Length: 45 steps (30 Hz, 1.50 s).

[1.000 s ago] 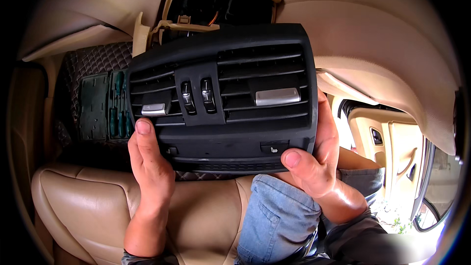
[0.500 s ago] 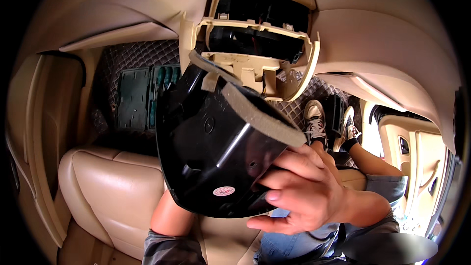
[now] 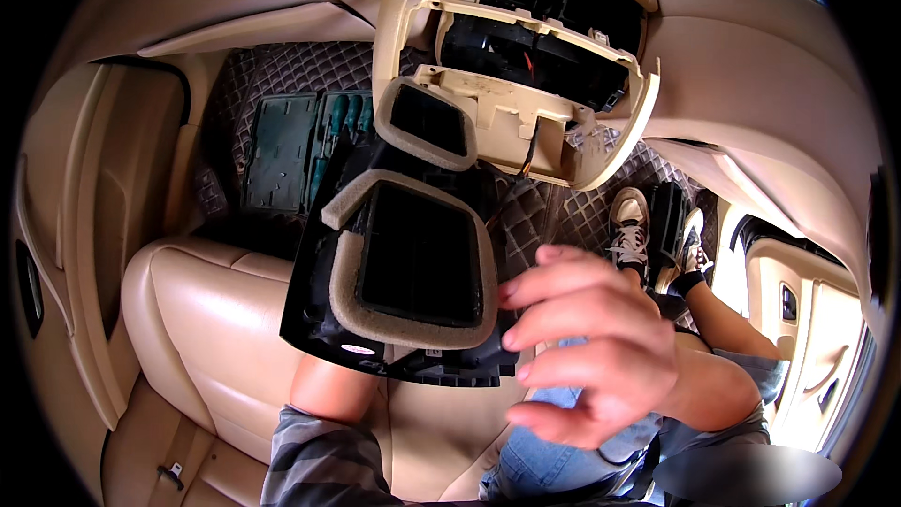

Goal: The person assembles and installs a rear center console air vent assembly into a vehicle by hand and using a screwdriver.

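A black plastic air vent panel is held up in front of me, its back facing up. Two duct openings on it are edged with grey foam strip. My left forearm goes in beneath the panel, and the panel hides the left hand that bears it. My right hand, slightly blurred, is beside the panel's right edge. Its fingers are spread and hold nothing; the fingertips are at the edge, and I cannot tell whether they touch. Beyond the panel stands a beige console frame with its inside exposed.
A green tool case with several green-handled screwdrivers lies open on the quilted floor mat. Tan seats and a beige door surround me. A person's shoes are on the floor at right.
The vent panel has tipped over so its foam-edged openings now face up. My right hand has let go of its edge and spread its fingers. The view has shifted slightly.
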Available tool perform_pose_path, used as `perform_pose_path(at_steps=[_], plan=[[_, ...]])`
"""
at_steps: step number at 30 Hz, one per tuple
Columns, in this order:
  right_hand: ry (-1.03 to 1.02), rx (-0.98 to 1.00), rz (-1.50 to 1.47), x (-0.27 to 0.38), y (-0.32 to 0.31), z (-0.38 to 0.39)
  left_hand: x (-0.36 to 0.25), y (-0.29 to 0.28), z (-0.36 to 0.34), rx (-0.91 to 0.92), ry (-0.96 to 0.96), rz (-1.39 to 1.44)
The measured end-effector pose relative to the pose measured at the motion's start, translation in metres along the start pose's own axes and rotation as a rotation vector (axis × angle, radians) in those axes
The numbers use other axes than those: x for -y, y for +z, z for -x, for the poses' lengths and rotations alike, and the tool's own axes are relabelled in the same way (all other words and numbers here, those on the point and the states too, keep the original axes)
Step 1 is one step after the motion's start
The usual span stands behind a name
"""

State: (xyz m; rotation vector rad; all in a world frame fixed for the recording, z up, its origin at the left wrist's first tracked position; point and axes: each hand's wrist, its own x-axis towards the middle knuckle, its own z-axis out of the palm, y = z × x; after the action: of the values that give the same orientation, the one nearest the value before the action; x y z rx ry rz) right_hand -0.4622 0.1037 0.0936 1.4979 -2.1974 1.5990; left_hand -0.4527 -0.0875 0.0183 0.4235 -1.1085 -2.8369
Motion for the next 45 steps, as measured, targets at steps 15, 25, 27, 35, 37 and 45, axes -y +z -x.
perform_pose_path(at_steps=[15,25,27,35,37,45], plan=[[0.326,0.556,0.025,-0.049,0.006,-0.045,0.011,-0.007,-0.004,-0.081,-0.001,-0.087],[0.403,0.654,-0.141,-0.065,0.028,-0.045,0.012,-0.014,-0.010,-0.104,-0.010,-0.056],[0.367,0.587,-0.105,-0.068,0.035,-0.039,0.011,-0.012,-0.010,-0.103,-0.011,-0.048],[0.321,0.487,0.101,-0.061,0.048,-0.034,0.011,-0.017,-0.011,-0.122,-0.030,-0.022],[0.313,0.399,0.131,-0.062,0.054,-0.031,0.011,-0.017,-0.012,-0.124,-0.027,-0.012],[0.387,0.361,0.036,-0.050,0.056,-0.036,0.009,-0.022,-0.011,-0.132,-0.046,0.033]])
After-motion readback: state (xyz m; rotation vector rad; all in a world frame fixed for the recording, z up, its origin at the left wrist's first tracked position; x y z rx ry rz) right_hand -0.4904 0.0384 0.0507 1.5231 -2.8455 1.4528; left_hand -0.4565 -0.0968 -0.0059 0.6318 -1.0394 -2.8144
